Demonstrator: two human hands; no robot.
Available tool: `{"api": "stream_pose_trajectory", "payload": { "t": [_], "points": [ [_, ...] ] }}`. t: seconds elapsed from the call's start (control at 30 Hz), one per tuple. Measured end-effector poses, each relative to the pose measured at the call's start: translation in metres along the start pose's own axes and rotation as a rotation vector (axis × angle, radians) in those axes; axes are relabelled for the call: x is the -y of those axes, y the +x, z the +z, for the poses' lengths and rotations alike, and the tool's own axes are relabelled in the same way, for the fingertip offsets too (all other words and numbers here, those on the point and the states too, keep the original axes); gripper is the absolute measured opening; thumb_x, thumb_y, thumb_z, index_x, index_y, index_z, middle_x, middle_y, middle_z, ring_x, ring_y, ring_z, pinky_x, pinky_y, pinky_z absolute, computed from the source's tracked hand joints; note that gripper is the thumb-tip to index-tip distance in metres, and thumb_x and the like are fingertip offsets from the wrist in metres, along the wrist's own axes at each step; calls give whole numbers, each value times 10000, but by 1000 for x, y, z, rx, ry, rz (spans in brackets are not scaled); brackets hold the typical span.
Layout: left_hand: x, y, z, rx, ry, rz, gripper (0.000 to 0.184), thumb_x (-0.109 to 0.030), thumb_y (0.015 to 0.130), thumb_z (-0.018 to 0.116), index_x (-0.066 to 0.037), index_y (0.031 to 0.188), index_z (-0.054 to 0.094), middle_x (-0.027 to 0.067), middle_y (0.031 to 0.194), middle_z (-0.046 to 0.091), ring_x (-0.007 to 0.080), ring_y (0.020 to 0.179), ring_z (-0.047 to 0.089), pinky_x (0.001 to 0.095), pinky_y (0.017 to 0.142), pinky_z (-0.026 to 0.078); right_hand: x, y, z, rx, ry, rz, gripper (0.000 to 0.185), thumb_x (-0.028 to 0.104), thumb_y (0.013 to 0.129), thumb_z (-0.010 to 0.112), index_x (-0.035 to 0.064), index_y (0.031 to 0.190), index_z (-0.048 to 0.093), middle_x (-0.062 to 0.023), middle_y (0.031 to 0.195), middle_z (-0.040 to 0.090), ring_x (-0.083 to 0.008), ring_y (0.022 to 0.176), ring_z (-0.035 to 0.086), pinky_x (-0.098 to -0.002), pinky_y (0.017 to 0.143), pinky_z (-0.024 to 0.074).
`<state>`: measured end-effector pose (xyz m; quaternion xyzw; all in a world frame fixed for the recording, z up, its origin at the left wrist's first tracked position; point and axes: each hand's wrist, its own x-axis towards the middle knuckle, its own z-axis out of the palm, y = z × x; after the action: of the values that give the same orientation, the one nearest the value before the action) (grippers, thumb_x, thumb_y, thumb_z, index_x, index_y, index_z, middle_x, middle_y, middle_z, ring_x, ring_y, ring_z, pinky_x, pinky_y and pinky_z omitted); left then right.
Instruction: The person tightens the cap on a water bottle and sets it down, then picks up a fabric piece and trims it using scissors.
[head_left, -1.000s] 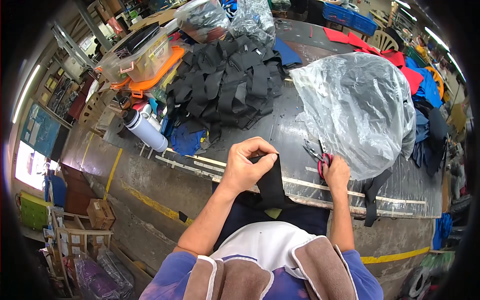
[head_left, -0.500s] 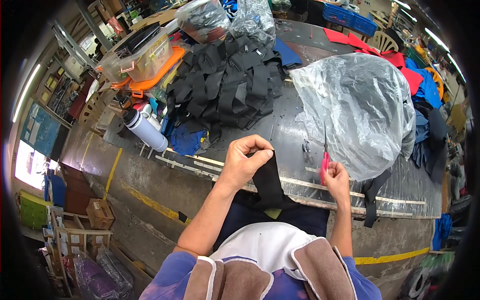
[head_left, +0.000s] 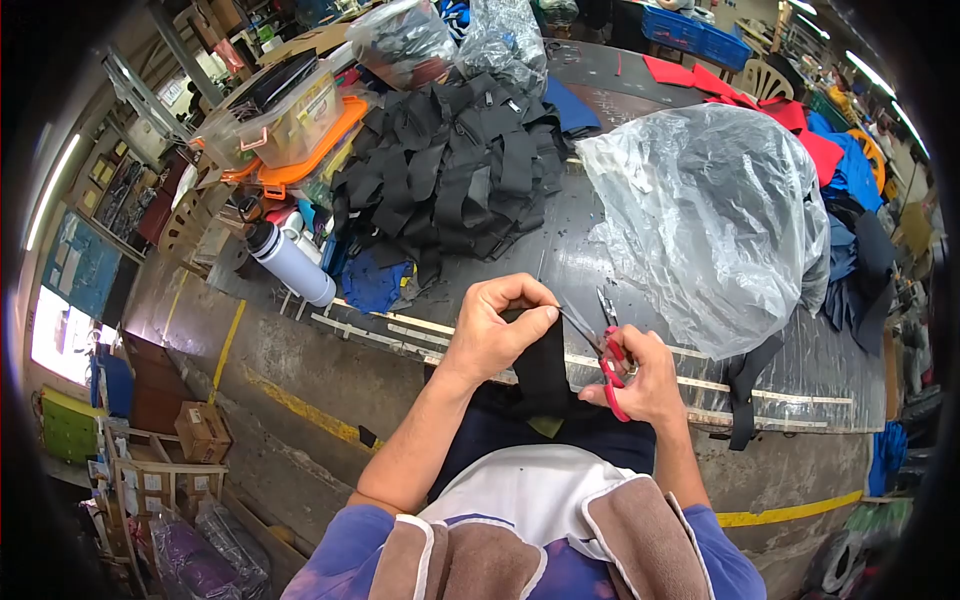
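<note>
My left hand (head_left: 500, 325) pinches the top end of a black fabric strip (head_left: 543, 378) between thumb and forefinger. The strip hangs down over my lap at the table's front edge. In my right hand (head_left: 652, 375) is a pair of scissors (head_left: 612, 388) with red handles, my fingers around the loops. Its blades appear spread, and one points at the strip's top edge by my left fingertips. Whether that blade touches the fabric I cannot tell. Beyond my hands lies a large heap of black strips (head_left: 450, 170), some with zipper pulls showing.
A clear plastic bag (head_left: 710, 230) covers the table's right side. Another black strip (head_left: 741, 395) hangs off the front edge. At left are a light-blue bottle (head_left: 290, 265), a blue cloth scrap (head_left: 374, 280) and a clear bin (head_left: 285, 125). Red fabric pieces (head_left: 700, 80) lie at the back right.
My right hand has brought the scissors left, toward the strip's top edge, and the blades have turned from upright to pointing up-left. My left hand keeps its pinch, nearly in place.
</note>
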<state>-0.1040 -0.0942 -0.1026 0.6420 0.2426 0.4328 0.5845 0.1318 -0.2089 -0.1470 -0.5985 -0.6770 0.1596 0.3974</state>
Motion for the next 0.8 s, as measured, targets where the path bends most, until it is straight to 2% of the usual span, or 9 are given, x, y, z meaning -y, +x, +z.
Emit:
{"api": "stream_pose_trajectory", "payload": {
  "t": [0.17,0.27,0.43,0.53,0.57,0.67,0.7,0.77,0.8],
  "points": [
    [1,-1,2,29,68,-22,48,-20,926,753,22,926,728,-18,849,676,51,806,599,235,751,494,2,4,0,12,17,-41,689,538,522,1040,110,877,634,-3,633,515,-231,578,467,-380,687,382],
    [2,-1,2,39,84,-27,44,-14,922,751,24,926,729,-12,850,682,55,805,606,240,753,501,-1,3,1,8,-2,-36,713,616,578,1005,86,785,575,-4,637,513,-218,599,441,-383,650,395],
    [2,0,3,56,107,-23,36,-9,913,746,22,908,729,-4,853,695,56,799,608,244,745,502,-11,-3,2,-44,20,-49,622,521,597,1033,85,761,621,-35,557,463,-242,520,479,-398,590,408],
    [0,0,1,68,120,-32,40,-12,908,749,22,899,730,0,855,699,56,799,609,246,741,500,-9,-7,-6,42,69,211,558,487,664,1010,50,803,693,-87,588,571,-285,552,575,-407,575,459],
    [-2,0,0,75,124,-40,43,-15,905,752,21,897,731,2,858,700,57,799,609,247,738,498,-12,-8,-7,41,69,211,558,487,664,1010,50,803,693,-87,588,571,-285,552,575,-407,575,459],
    [-8,0,-2,93,141,-17,44,-19,901,756,19,897,735,10,865,704,63,799,612,252,734,495,-34,-9,-12,-70,-210,551,488,435,731,967,40,937,769,-142,703,700,-360,661,682,-439,669,538],
    [-12,0,-3,103,155,5,43,-20,899,757,18,900,737,16,869,706,68,799,616,256,733,496,-56,-15,-11,-72,-210,542,488,435,731,967,40,937,769,-142,703,700,-360,661,682,-439,669,538],
    [-19,1,-4,114,173,33,43,-21,897,758,17,904,740,22,874,709,73,799,619,260,733,496,-100,-32,-8,-125,-483,517,458,396,783,919,38,1040,795,-174,785,751,-417,764,730,-491,749,575],
    [-23,1,-3,122,182,63,40,-19,893,757,15,906,742,29,876,710,84,800,626,267,733,497,-114,-38,-8,-131,-482,512,458,396,783,919,38,1040,795,-174,785,751,-417,764,730,-491,749,575]
  ]
}}
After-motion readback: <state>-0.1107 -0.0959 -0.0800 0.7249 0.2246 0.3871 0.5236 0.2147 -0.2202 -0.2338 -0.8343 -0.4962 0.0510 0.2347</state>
